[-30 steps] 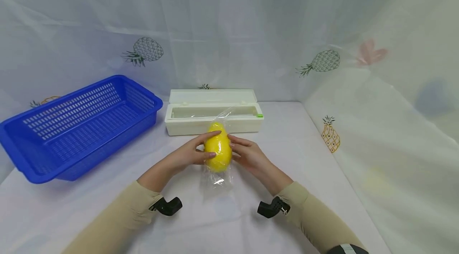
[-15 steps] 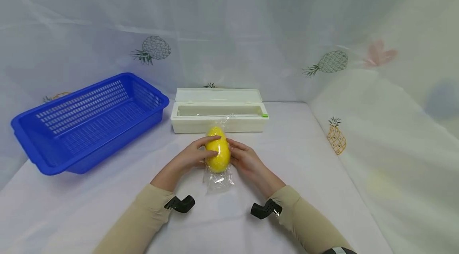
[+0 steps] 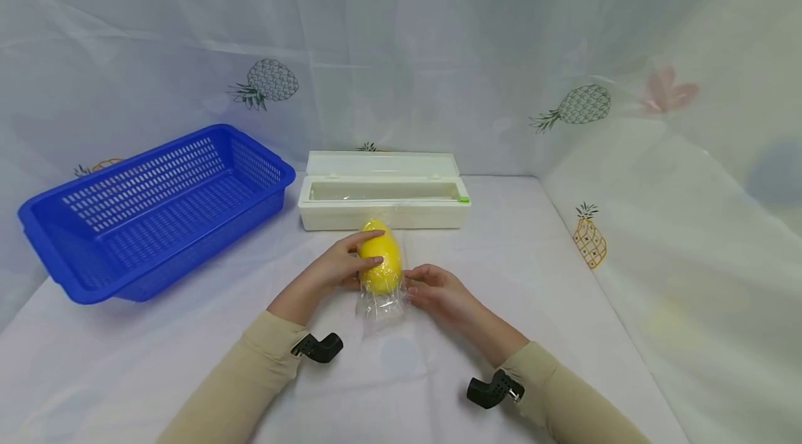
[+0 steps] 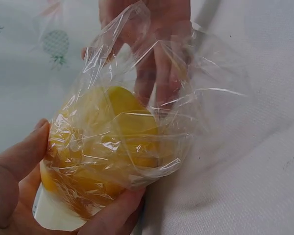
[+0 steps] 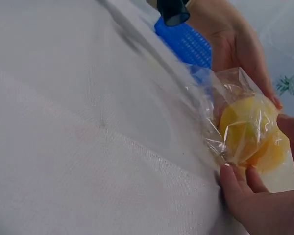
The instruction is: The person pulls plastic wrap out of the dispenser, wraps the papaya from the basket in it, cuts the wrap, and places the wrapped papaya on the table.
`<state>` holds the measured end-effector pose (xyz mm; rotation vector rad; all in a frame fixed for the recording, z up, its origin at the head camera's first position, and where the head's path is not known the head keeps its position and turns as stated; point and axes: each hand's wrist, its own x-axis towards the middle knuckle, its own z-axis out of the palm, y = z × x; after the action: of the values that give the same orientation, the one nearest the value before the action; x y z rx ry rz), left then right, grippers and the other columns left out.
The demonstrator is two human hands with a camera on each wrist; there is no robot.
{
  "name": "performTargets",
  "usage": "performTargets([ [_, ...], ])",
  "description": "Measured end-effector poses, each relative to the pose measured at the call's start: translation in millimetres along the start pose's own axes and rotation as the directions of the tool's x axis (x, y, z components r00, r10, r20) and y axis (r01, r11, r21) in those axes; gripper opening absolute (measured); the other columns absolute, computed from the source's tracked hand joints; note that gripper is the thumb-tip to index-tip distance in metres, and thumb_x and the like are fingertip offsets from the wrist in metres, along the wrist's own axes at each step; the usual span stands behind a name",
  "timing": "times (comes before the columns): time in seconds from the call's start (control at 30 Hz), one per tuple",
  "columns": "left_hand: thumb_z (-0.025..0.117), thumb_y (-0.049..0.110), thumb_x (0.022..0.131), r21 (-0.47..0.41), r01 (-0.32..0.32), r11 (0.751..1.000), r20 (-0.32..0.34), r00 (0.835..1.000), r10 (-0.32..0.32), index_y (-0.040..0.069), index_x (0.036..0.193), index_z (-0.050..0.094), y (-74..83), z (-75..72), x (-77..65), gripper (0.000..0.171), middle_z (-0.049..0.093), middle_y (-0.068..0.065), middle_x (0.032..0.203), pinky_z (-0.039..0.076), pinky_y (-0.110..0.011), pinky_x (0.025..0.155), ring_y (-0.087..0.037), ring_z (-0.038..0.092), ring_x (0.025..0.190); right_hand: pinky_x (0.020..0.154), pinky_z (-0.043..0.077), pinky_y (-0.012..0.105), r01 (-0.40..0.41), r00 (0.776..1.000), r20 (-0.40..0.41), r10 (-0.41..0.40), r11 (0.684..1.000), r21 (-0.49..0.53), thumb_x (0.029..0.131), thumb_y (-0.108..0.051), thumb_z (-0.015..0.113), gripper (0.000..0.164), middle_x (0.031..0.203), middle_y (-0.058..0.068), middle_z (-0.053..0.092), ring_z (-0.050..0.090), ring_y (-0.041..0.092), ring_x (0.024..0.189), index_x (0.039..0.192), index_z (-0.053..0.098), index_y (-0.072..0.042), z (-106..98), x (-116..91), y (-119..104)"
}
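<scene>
A yellow egg-shaped fruit (image 3: pixel 384 243) is loosely wrapped in clear plastic film (image 3: pixel 380 307), whose loose end hangs toward the near side. My left hand (image 3: pixel 343 264) grips the fruit from the left, index finger and thumb across its top. At its lower right, my right hand (image 3: pixel 441 293) pinches the edge of the film with curled fingers. In the left wrist view the crinkled film (image 4: pixel 171 142) bulges out around the fruit (image 4: pixel 120 122). The right wrist view shows right-hand fingertips close under the wrapped fruit (image 5: pixel 247 127); part of their contact is hidden.
Behind the fruit stands a long white film dispenser box (image 3: pixel 383 216), its lid (image 3: pixel 383 164) raised and a green slider (image 3: pixel 464 199) at its right end. A blue slotted basket (image 3: pixel 188 235) sits at the left. White cloth (image 3: pixel 401 388) covers the table.
My right hand has drawn back from the fruit's side toward its near right end, onto the loose film. The left hand keeps its hold. Fruit and film have shifted slightly away from the person.
</scene>
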<state>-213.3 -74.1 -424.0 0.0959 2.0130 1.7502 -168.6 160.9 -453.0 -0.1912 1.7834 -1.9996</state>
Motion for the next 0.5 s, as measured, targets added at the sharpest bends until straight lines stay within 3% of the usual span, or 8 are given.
performTargets([
  [0.1, 0.068, 0.01, 0.092, 0.004, 0.008, 1.0, -0.005, 1.0, -0.008, 0.023, 0.146, 0.047, 0.3, -0.9, -0.7, 0.059, 0.039, -0.022, 0.128, 0.058, -0.037, 0.067, -0.023, 0.058, 0.081, 0.088, 0.051, 0.03, -0.04, 0.991, 0.13, 0.044, 0.999, -0.032, 0.09, 0.004, 0.059, 0.022, 0.118, 0.012, 0.057, 0.058, 0.019, 0.101, 0.112, 0.055, 0.005, -4.3, -4.2, 0.1],
  [0.2, 0.068, 0.01, 0.092, -0.003, 0.02, 1.0, -0.009, 1.0, -0.02, 0.024, 0.145, 0.048, 1.2, -0.8, -1.9, 0.058, 0.038, -0.022, 0.129, 0.058, -0.037, 0.068, -0.024, 0.058, 0.082, 0.09, 0.051, 0.033, -0.085, 0.964, 0.25, 0.093, 0.995, -0.044, 0.09, 0.006, 0.058, 0.022, 0.115, 0.011, 0.057, 0.058, 0.021, 0.099, 0.112, 0.058, 0.002, -7.3, -5.4, -1.1],
  [0.3, 0.068, 0.01, 0.092, -0.012, 0.027, 1.0, -0.007, 1.0, -0.027, 0.025, 0.145, 0.048, 2.0, -0.1, -2.2, 0.058, 0.037, -0.022, 0.132, 0.058, -0.039, 0.071, -0.027, 0.06, 0.088, 0.095, 0.049, 0.039, -0.126, 0.936, 0.328, 0.127, 0.992, -0.027, 0.091, 0.006, 0.056, 0.025, 0.117, 0.014, 0.059, 0.061, 0.025, 0.103, 0.116, 0.058, 0.005, -8.1, -6.2, -2.5],
  [0.37, 0.067, 0.009, 0.092, -0.017, 0.03, 0.999, -0.006, 1.0, -0.03, 0.025, 0.144, 0.049, 2.3, 0.4, -2.0, 0.057, 0.037, -0.023, 0.135, 0.058, -0.041, 0.073, -0.029, 0.061, 0.091, 0.096, 0.049, 0.041, -0.155, 0.932, 0.328, 0.152, 0.988, -0.017, 0.091, 0.007, 0.057, 0.027, 0.115, 0.015, 0.063, 0.063, 0.027, 0.104, 0.118, 0.059, 0.009, -7.7, -7.2, -3.0],
  [0.5, 0.067, 0.009, 0.093, -0.015, 0.03, 0.999, -0.004, 1.0, -0.03, 0.026, 0.145, 0.048, 2.2, 0.8, -1.6, 0.058, 0.036, -0.025, 0.137, 0.058, -0.042, 0.074, -0.03, 0.06, 0.093, 0.091, 0.052, 0.04, -0.175, 0.961, 0.21, 0.18, 0.984, -0.046, 0.089, 0.007, 0.062, 0.026, 0.103, 0.017, 0.07, 0.068, 0.027, 0.098, 0.114, 0.063, 0.014, -6.8, -9.4, -1.6],
])
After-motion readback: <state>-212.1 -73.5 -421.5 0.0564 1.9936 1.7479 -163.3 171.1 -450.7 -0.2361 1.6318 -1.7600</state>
